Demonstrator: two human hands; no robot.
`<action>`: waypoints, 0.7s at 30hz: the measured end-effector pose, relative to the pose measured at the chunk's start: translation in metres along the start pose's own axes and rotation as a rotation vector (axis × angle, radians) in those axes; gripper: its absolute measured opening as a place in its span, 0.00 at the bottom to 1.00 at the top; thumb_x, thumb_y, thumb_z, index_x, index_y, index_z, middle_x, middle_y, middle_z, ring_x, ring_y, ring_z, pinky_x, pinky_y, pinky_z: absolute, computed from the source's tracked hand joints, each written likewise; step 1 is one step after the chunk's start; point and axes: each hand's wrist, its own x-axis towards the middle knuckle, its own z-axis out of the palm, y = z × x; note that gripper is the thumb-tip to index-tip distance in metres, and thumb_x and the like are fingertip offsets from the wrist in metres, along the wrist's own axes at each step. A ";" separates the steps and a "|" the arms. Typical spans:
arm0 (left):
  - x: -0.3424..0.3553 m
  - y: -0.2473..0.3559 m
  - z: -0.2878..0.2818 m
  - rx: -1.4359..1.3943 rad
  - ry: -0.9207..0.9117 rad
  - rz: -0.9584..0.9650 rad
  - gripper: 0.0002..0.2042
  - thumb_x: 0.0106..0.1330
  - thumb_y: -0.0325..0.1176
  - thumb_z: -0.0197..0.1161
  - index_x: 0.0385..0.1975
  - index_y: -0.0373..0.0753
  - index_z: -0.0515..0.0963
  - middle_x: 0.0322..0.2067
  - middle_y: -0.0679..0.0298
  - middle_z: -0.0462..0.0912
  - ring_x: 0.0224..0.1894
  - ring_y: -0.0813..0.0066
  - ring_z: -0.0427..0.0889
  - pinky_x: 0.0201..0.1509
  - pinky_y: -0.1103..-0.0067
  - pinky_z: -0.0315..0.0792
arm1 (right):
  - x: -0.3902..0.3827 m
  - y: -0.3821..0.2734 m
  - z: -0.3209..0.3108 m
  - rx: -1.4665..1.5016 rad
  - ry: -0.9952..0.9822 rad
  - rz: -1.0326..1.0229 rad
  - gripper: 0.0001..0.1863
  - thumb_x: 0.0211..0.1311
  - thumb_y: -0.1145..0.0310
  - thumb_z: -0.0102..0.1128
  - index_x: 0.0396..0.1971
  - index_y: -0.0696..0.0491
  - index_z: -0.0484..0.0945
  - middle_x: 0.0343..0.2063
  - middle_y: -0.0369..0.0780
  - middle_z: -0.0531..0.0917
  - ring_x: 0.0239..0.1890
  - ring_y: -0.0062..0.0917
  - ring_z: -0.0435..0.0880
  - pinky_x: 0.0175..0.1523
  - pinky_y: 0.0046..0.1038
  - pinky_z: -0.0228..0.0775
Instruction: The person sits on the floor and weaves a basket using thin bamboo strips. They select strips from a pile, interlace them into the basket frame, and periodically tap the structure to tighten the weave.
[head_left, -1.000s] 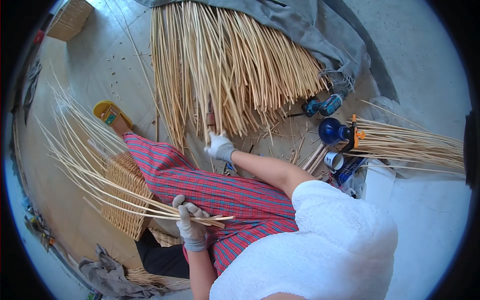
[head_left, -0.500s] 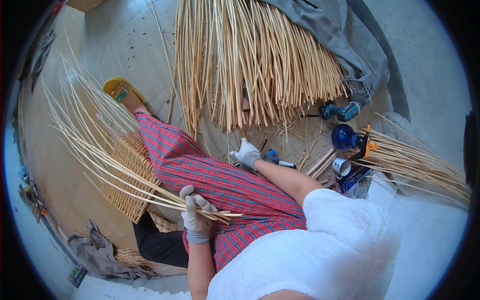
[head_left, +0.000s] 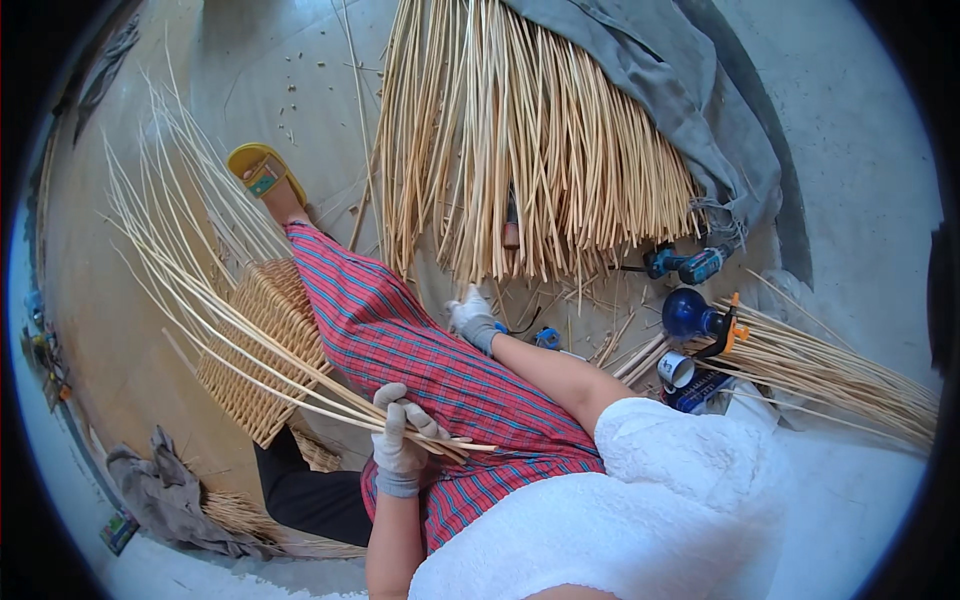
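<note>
My left hand (head_left: 400, 445), in a pale glove, is closed round several long canes (head_left: 330, 390) lying across my red checked lap. They fan out over a woven rattan basket (head_left: 245, 360) beside my leg. My right hand (head_left: 472, 318), also gloved, is stretched out to the lower ends of a large pile of canes (head_left: 530, 150); its fingers are blurred at the tips of the canes, and I cannot make out their grip. A tool with a brown handle (head_left: 511, 232) lies partly hidden among the pile.
A teal cordless drill (head_left: 700, 264), blue spray bottle (head_left: 688, 315), white mug (head_left: 674, 372) and second cane bundle (head_left: 840, 375) lie at the right, grey cloth (head_left: 700, 120) behind. A blue tool (head_left: 546, 338) and offcuts lie near my right hand; more cloth (head_left: 155, 495) is lower left.
My right hand drew back from among the pile's canes, then rose slightly toward their ends again. The view has shifted as well. My left hand still grips its canes.
</note>
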 end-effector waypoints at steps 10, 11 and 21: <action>-0.002 0.000 -0.002 -0.040 -0.020 0.034 0.18 0.75 0.39 0.59 0.58 0.39 0.66 0.27 0.60 0.80 0.27 0.66 0.84 0.31 0.60 0.84 | -0.001 0.020 -0.047 -0.205 0.115 0.197 0.44 0.53 0.55 0.67 0.68 0.55 0.59 0.42 0.56 0.85 0.44 0.45 0.87 0.50 0.41 0.79; -0.002 0.000 -0.001 -0.030 -0.023 0.036 0.18 0.74 0.39 0.59 0.57 0.39 0.67 0.27 0.60 0.80 0.27 0.65 0.84 0.31 0.61 0.85 | 0.009 0.027 -0.051 -0.230 0.053 0.194 0.45 0.53 0.54 0.68 0.67 0.57 0.59 0.41 0.54 0.85 0.43 0.43 0.88 0.48 0.39 0.80; -0.003 -0.002 -0.003 -0.036 -0.033 0.064 0.17 0.75 0.39 0.58 0.57 0.38 0.68 0.28 0.63 0.81 0.26 0.69 0.83 0.29 0.65 0.85 | -0.033 -0.067 -0.038 0.395 -0.605 0.018 0.21 0.68 0.53 0.64 0.50 0.53 0.82 0.32 0.33 0.86 0.30 0.17 0.82 0.35 0.22 0.75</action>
